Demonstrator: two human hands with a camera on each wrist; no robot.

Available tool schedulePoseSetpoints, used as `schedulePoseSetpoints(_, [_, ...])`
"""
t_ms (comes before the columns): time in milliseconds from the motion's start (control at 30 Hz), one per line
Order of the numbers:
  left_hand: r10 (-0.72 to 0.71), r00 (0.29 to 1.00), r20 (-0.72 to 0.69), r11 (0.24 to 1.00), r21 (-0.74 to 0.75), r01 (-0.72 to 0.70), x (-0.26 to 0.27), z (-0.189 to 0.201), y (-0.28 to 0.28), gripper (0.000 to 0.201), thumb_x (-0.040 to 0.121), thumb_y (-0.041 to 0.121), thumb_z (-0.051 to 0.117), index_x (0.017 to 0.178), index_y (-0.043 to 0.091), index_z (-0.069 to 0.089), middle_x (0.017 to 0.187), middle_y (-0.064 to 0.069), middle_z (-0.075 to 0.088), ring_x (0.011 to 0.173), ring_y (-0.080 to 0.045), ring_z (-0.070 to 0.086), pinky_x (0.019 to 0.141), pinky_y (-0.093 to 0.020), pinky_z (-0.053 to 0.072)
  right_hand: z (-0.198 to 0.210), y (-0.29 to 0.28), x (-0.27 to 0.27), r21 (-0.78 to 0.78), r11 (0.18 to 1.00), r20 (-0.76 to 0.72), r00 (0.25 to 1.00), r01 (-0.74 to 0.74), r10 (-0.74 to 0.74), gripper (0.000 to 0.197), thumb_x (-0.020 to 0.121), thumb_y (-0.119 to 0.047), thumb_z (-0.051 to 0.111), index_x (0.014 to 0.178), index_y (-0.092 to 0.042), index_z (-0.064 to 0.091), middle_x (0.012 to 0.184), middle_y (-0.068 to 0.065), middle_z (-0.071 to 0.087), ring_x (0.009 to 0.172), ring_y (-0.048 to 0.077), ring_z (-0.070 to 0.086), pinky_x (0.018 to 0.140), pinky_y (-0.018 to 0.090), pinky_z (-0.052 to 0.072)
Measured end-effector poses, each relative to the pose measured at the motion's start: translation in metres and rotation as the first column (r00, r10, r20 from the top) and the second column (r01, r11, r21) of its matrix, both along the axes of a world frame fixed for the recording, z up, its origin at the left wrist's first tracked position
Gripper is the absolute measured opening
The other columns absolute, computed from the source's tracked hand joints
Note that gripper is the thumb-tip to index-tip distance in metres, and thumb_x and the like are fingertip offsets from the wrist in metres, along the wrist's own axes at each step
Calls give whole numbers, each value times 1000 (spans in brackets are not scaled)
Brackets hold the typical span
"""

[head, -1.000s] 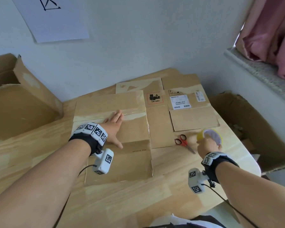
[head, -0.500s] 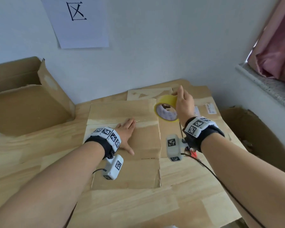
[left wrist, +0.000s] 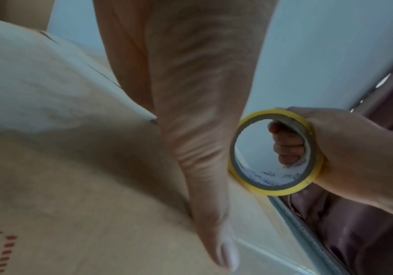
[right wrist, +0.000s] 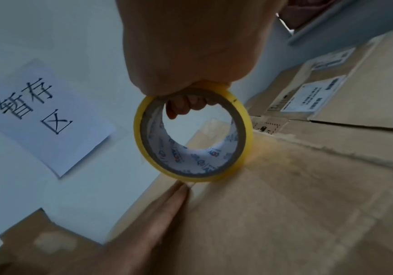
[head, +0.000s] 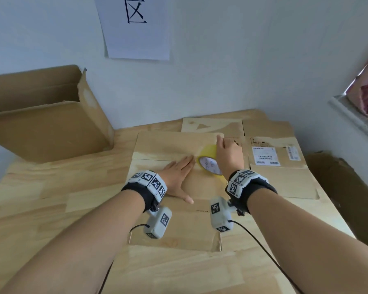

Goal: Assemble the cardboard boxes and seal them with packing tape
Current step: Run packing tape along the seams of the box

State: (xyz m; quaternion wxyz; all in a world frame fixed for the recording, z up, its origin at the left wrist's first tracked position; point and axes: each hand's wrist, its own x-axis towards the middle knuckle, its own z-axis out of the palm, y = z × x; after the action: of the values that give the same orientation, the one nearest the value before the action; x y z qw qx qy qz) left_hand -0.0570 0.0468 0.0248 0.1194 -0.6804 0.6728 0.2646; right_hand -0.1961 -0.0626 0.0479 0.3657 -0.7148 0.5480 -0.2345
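A flattened cardboard box [head: 174,221] lies on the wooden table [head: 40,196] in front of me. My left hand [head: 179,172] presses flat on it, fingers straight, fingertips at the fold line. My right hand [head: 227,155] grips a yellow roll of packing tape [head: 208,164], fingers curled through its core, holding it on edge just right of the left fingertips. The left wrist view shows the roll [left wrist: 275,154] beside my flat hand [left wrist: 190,130]. In the right wrist view the roll [right wrist: 193,134] touches the cardboard [right wrist: 284,204] by the left fingers [right wrist: 162,208].
A second flattened box [head: 278,158] with a white shipping label [head: 265,155] lies to the right. An assembled open box [head: 40,115] stands at the back left. A paper sign [head: 136,26] hangs on the wall. Another open box [head: 344,187] sits beyond the table's right edge.
My right hand lifted the tape roll from beside the scissors, carried it left and lowered it onto the flattened box next to the left fingertips. The left hand stayed pressed down.
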Motion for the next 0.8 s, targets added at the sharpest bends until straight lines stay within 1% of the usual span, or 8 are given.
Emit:
schedulePoseSetpoints(133, [160, 978, -135, 978, -111, -176, 22, 2, 11, 94, 85, 61, 53, 153, 22, 0, 160, 4, -10, 147, -20, 2, 120, -37, 5, -1, 3, -3, -1, 1000, -1, 1000, 6, -6, 50, 101, -34, 32, 57, -11, 31, 56, 3, 39, 50, 16, 34, 48, 29, 24])
schedulePoseSetpoints(233, [341, 934, -110, 895, -267, -358, 55, -1, 27, 76, 91, 58, 44, 152, 28, 12, 160, 4, -3, 147, -19, 0, 119, -47, 2, 0, 3, -3, -8, 1000, -20, 1000, 6, -6, 51, 102, -34, 31, 56, -12, 31, 57, 2, 38, 51, 15, 33, 50, 29, 25])
schedulePoseSetpoints(300, [541, 815, -209, 739, -344, -579, 77, -7, 42, 67, 94, 53, 44, 151, 32, 16, 160, 5, 0, 147, -19, 4, 118, -50, 7, 1, 4, -2, -8, 1000, -32, 1000, 1, -1, 51, 102, -34, 30, 57, -11, 33, 58, 3, 40, 54, 18, 36, 54, 30, 27])
schedulePoseSetpoints(333, [631, 712, -309, 640, -311, -703, 85, -9, 49, 66, 95, 51, 43, 151, 33, 14, 160, 4, 0, 147, -19, 6, 118, -49, 10, 1, 4, -2, -10, 1000, -37, 999, 0, -1, 51, 102, -34, 29, 57, -11, 34, 58, 3, 41, 57, 20, 38, 57, 30, 29])
schedulePoseSetpoints(400, [739, 486, -467, 486, -130, -864, 90, -14, 59, 67, 97, 51, 37, 152, 30, 5, 160, 3, 3, 147, -19, 9, 119, -43, 12, 1, 4, -2, -13, 1000, -39, 999, 0, 0, 51, 102, -34, 29, 57, -11, 34, 58, 3, 41, 62, 22, 40, 60, 29, 30])
schedulePoseSetpoints(467, [789, 359, -499, 413, -2, -911, 86, -19, 62, 64, 98, 55, 28, 152, 31, 4, 159, 2, 14, 145, -24, 18, 117, -41, 17, 2, 4, -1, -13, 1000, -40, 999, 1, -1, 51, 102, -34, 29, 57, -12, 34, 59, 3, 41, 63, 22, 40, 61, 29, 30])
schedulePoseSetpoints(667, [805, 294, -516, 339, -6, -941, 87, -19, 49, 57, 101, 50, 22, 152, 26, 16, 157, -1, 23, 142, -27, 25, 113, -37, 21, 5, 5, -1, -4, 1000, -54, 998, 13, -13, 51, 102, -35, 29, 57, -11, 34, 59, 3, 41, 53, 14, 35, 56, 29, 28])
schedulePoseSetpoints(800, [797, 295, -528, 326, -36, -945, 86, -21, 47, 52, 103, 41, 23, 151, 22, 20, 154, -5, 29, 139, -29, 31, 110, -36, 26, 6, 7, 1, -7, 1000, -69, 997, 21, -22, 51, 102, -35, 29, 58, -10, 35, 60, 4, 43, 56, 19, 39, 55, 30, 30])
